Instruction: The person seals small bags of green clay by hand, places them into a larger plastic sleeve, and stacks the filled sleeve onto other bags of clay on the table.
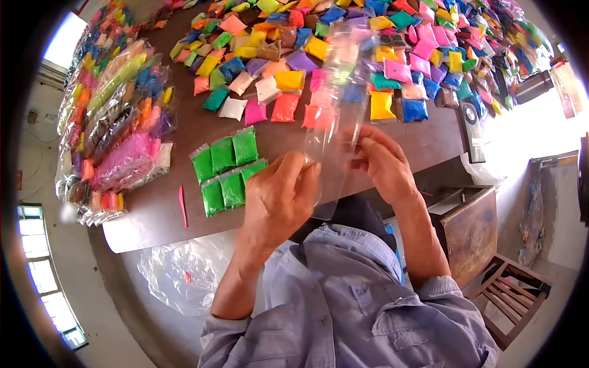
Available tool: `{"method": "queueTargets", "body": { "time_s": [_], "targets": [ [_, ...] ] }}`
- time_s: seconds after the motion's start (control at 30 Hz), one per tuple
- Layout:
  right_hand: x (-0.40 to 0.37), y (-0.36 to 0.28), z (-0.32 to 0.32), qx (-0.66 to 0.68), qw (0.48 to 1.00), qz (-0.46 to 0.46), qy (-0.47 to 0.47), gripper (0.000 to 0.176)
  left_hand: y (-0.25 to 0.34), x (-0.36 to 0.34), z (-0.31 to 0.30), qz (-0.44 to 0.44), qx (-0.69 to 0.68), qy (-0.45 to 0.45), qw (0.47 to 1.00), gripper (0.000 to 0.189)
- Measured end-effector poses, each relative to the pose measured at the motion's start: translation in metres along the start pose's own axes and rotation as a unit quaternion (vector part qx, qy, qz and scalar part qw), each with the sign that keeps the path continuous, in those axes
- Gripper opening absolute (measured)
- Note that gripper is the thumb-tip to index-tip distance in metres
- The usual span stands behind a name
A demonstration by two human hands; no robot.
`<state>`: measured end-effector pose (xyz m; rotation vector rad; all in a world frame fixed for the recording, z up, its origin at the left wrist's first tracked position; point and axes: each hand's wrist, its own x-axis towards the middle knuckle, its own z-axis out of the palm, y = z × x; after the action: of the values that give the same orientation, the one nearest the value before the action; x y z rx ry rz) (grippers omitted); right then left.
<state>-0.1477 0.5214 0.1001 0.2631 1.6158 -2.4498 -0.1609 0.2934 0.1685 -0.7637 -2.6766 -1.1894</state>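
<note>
A long clear plastic bag (334, 122) stretches up from between my hands over the table. My left hand (283, 196) is closed on its left edge, fingers curled in a pinch. On the other side my right hand (385, 161) pinches the bag's right edge between thumb and fingers. Just left of my left hand, green packets (224, 154) lie in two rows on the brown table (165, 144). A pink plastic knife-like tool (183, 207) lies further left, near the table's front edge.
Many small colourful packets (285, 80) cover the table's far side. Filled clear bags of packets (126, 150) are stacked at the left. A grey device (472, 132) sits at the right edge. Below are a wooden cabinet (469, 230), a slatted stool (512, 294) and a plastic sack (184, 276).
</note>
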Motion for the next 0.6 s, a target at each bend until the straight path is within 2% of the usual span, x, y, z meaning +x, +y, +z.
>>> {"method": "queueTargets", "body": {
  "time_s": [0.07, 0.2, 0.27, 0.37, 0.4, 0.43, 0.47, 0.5, 0.57, 0.6],
  "targets": [
    [-0.001, 0.0, 0.0, 0.15, 0.987, -0.053, 0.016, 0.04, -0.007, -0.003, 0.018, 0.0, -0.019, 0.044, 0.999, 0.013],
    [0.002, -0.001, 0.002, 0.125, 0.99, -0.067, 0.027, 0.041, -0.004, -0.011, 0.049, 0.024, -0.012, 0.019, 0.999, 0.014],
    [0.009, 0.001, -0.002, 0.001, 0.994, -0.063, 0.085, 0.042, 0.005, -0.013, 0.052, 0.035, -0.024, 0.005, 0.999, 0.015],
    [0.014, -0.007, 0.01, 0.035, 0.992, -0.067, 0.098, 0.041, 0.011, -0.016, 0.053, 0.058, -0.043, 0.004, 0.997, 0.018],
    [0.015, -0.015, 0.016, 0.037, 0.992, -0.068, 0.1, 0.041, 0.013, -0.014, 0.048, 0.098, -0.02, 0.017, 0.995, 0.02],
    [0.015, -0.025, 0.024, 0.071, 0.994, -0.068, 0.037, 0.041, 0.015, -0.012, 0.043, 0.139, 0.004, 0.029, 0.99, 0.021],
    [0.018, -0.031, 0.029, 0.104, 0.992, -0.068, -0.026, 0.04, 0.019, -0.011, 0.039, 0.14, 0.004, 0.027, 0.99, 0.021],
    [0.025, -0.032, 0.032, 0.106, 0.992, -0.069, -0.026, 0.04, 0.024, -0.012, 0.034, 0.135, 0.002, 0.021, 0.991, 0.022],
    [0.041, -0.036, 0.034, 0.079, 0.992, -0.02, -0.099, 0.042, 0.025, -0.012, 0.029, 0.129, 0.003, 0.016, 0.991, 0.024],
    [0.048, -0.037, 0.033, 0.013, 0.996, -0.001, -0.084, 0.043, 0.023, -0.012, 0.028, 0.121, -0.007, -0.012, 0.993, 0.026]
  ]
}}
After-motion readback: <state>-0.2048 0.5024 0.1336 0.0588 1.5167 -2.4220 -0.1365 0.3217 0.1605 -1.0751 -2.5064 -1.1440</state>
